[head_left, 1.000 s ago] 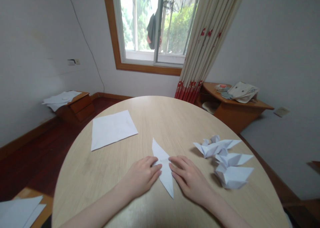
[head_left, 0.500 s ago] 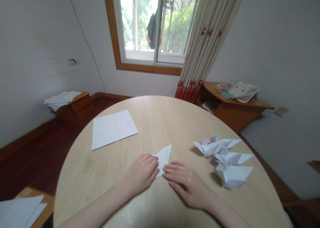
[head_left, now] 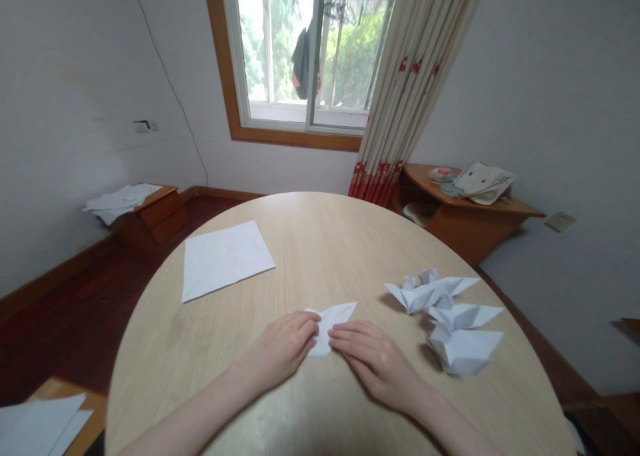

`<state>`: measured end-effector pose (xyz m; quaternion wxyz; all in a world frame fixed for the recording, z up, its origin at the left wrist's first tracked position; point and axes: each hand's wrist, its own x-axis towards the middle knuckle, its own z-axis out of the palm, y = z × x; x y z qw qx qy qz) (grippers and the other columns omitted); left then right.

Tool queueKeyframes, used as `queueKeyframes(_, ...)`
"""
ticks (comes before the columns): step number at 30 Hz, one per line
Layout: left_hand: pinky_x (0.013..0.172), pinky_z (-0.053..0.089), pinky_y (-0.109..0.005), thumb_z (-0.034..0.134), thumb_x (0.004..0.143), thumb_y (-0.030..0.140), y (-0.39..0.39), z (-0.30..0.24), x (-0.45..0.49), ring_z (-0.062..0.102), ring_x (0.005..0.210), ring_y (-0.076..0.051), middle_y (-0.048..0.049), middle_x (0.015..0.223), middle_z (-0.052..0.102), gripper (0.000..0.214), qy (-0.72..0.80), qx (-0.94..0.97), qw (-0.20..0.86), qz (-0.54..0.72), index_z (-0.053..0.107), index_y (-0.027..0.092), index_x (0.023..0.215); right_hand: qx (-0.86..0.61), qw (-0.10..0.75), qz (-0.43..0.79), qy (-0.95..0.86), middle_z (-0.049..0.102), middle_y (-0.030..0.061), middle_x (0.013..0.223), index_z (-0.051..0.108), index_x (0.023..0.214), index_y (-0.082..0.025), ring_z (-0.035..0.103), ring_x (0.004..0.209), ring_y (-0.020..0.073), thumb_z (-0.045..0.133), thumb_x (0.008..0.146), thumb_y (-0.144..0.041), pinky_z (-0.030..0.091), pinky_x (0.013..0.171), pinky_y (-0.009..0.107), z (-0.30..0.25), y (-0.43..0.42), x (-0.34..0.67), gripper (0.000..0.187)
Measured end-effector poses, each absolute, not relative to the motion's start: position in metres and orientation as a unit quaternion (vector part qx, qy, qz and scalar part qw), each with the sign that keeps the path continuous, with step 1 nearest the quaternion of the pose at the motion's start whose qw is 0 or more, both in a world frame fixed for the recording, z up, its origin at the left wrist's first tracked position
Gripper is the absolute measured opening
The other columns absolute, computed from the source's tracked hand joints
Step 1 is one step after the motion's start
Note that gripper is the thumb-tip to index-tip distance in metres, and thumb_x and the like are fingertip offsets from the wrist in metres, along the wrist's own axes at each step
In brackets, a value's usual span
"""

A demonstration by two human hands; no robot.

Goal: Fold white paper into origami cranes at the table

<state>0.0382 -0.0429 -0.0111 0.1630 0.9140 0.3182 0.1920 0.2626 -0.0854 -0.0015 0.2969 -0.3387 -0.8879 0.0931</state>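
A small piece of folded white paper [head_left: 325,333] lies on the round wooden table [head_left: 320,243], its pointed tip toward the upper right. From the left, my left hand [head_left: 289,336] grips its edge, with curled fingers over the sheet and the thumb close beside them. My right hand [head_left: 375,356] holds the opposite edge, fingers together and fingertips on the paper. Both hands cover parts of the folds. To the right of my right hand stand several white origami birds [head_left: 465,349] in a close group.
A stack of square white paper [head_left: 227,259] lies at the table's far left. More white sheets [head_left: 40,423] rest on a wooden surface at lower left. Beyond the table are a small drawer cabinet [head_left: 160,216], a window, a curtain [head_left: 395,109] and a corner desk [head_left: 470,229] with a cloth bag.
The folded paper's pointed tip has swung right and down, and a crease now shows near it. My hands have shifted only slightly and stay on the paper.
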Motion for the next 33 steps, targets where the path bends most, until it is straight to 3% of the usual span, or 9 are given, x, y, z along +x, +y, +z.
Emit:
queueKeyframes(7, 0.092, 0.048, -0.032, 0.038, 0.096, 0.013, -0.044, -0.012, 0.039, 0.058, 0.108, -0.018, -0.0055, 0.119, 0.060, 0.022, 0.295, 0.913, 0.197, 0.200, 0.051, 0.021, 0.112, -0.348, 0.301, 0.090, -0.884, 0.070, 0.0080, 0.114, 0.063, 0.119, -0.024, 0.062, 0.110, 0.0215, 0.047, 0.093, -0.015, 0.050, 0.094, 0.042, -0.009, -0.082, 0.263, 0.032)
queueKeyframes(13, 0.087, 0.048, -0.034, 0.043, 0.095, 0.013, -0.043, -0.008, 0.040, 0.058, 0.099, -0.020, -0.0064, 0.106, 0.064, 0.017, 0.300, 0.911, 0.189, 0.209, 0.059, 0.019, 0.099, -0.362, 0.275, 0.075, -0.888, 0.071, 0.0070, 0.110, 0.067, 0.113, -0.023, 0.065, 0.103, 0.0230, 0.051, 0.094, -0.021, 0.053, 0.086, 0.040, -0.016, -0.081, 0.260, 0.025)
queueKeyframes(17, 0.087, 0.048, -0.033, 0.060, 0.088, 0.021, -0.043, -0.007, 0.038, 0.057, 0.101, -0.020, -0.0044, 0.108, 0.063, 0.007, 0.312, 0.903, 0.216, 0.199, 0.061, 0.020, 0.095, -0.379, 0.268, 0.055, -0.884, 0.072, 0.0074, 0.101, 0.067, 0.107, -0.021, 0.064, 0.094, 0.0234, 0.050, 0.095, -0.027, 0.052, 0.079, 0.039, -0.016, -0.082, 0.256, 0.022)
queueKeyframes(21, 0.087, 0.047, -0.033, 0.076, 0.076, 0.031, -0.043, -0.006, 0.036, 0.056, 0.104, -0.022, -0.0043, 0.111, 0.062, 0.023, 0.308, 0.905, 0.229, 0.183, 0.062, 0.019, 0.092, -0.372, 0.272, 0.039, -0.887, 0.070, 0.0072, 0.091, 0.068, 0.101, -0.020, 0.061, 0.084, 0.0217, 0.046, 0.097, -0.026, 0.050, 0.071, 0.035, -0.015, -0.083, 0.253, 0.023)
queueKeyframes(27, 0.087, 0.046, -0.031, 0.071, 0.081, 0.024, -0.042, -0.004, 0.037, 0.055, 0.104, -0.020, -0.0022, 0.111, 0.062, 0.013, 0.308, 0.906, 0.226, 0.182, 0.065, 0.021, 0.092, -0.376, 0.260, 0.025, -0.889, 0.068, 0.0071, 0.090, 0.066, 0.101, -0.020, 0.059, 0.084, 0.0213, 0.042, 0.098, -0.022, 0.046, 0.070, 0.034, -0.014, -0.084, 0.252, 0.024)
queueKeyframes(33, 0.086, 0.045, -0.029, 0.063, 0.088, 0.028, -0.041, -0.005, 0.037, 0.057, 0.099, -0.019, -0.0012, 0.106, 0.065, 0.008, 0.289, 0.914, 0.209, 0.195, 0.068, 0.022, 0.090, -0.360, 0.253, 0.026, -0.898, 0.068, 0.0066, 0.092, 0.064, 0.103, -0.021, 0.058, 0.086, 0.0201, 0.041, 0.097, -0.018, 0.046, 0.073, 0.033, -0.012, -0.083, 0.254, 0.024)
